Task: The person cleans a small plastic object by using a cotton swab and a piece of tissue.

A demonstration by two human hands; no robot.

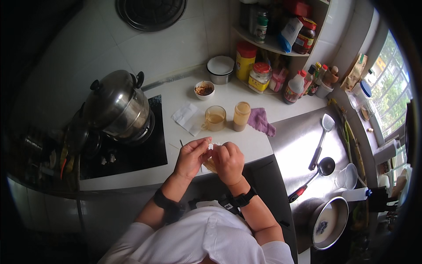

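My left hand (pixel 193 156) and my right hand (pixel 229 161) meet at the fingertips over the near edge of the white counter, pinching a small, thin pale thing between them; its kind is too small to tell. Below and partly behind my right hand is a tan, round-looking thing (pixel 210 164), mostly hidden. A thin stick (pixel 174 146) shows to the left of my left hand. Just beyond the hands stand a glass mug (pixel 216 119) with cloudy liquid and a tall amber container (pixel 241 117). White paper (pixel 188 118) lies left of the mug, and a purple cloth (pixel 261 121) lies right of the container.
A large steel pot (pixel 120 105) stands on the black gas hob (pixel 158 132) at left. A bowl of dark reddish food (pixel 204 90) and several jars and bottles line the back. On the steel surface at right are a spatula (pixel 319 145), a ladle (pixel 326 166) and a steel basin (pixel 345 224).
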